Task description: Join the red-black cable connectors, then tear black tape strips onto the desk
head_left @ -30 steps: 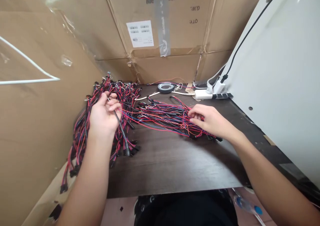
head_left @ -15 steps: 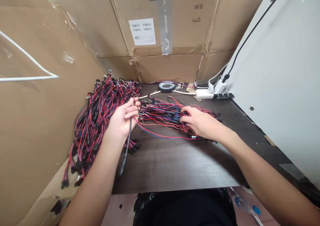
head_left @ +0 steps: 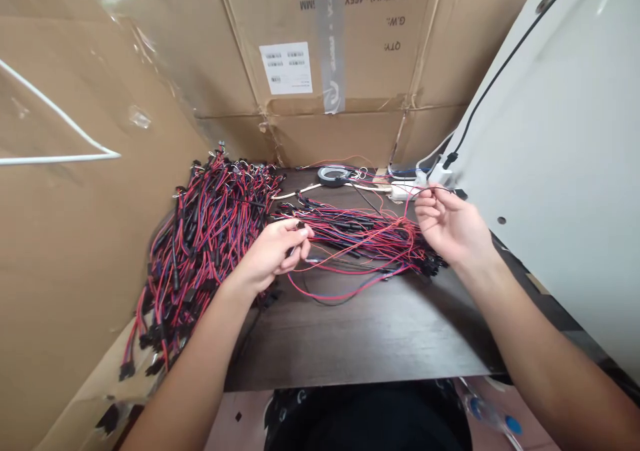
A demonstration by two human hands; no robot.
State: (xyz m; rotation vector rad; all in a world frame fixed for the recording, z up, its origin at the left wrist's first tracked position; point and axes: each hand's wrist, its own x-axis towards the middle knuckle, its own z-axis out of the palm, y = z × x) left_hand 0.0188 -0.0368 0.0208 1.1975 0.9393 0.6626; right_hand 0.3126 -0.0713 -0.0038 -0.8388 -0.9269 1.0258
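My left hand (head_left: 277, 251) is closed around a small black connector (head_left: 301, 225) at the left end of the nearer wire bundle. Thin wires are pinched between the fingertips of my right hand (head_left: 450, 224), raised over the bundle's right end. Between my hands lies the bundle of red, blue and black wires (head_left: 350, 228), several strands looping toward the front. To the left of my left hand rises a large heap of similar wire harnesses (head_left: 210, 238) with black connectors. The far ends of the held wires are lost among the others.
A roll of dark tape (head_left: 333, 176) lies at the back, beside a white power strip (head_left: 404, 190) with plugs in it. Cardboard (head_left: 340, 138) walls the back and left of the dark table (head_left: 360, 344). A white panel (head_left: 575, 171) stands on the right.
My right hand has risen from the bundle to the upper right, drawing wires up. My left hand has moved slightly right and down; the black sleeved cable hanging from it no longer shows there.
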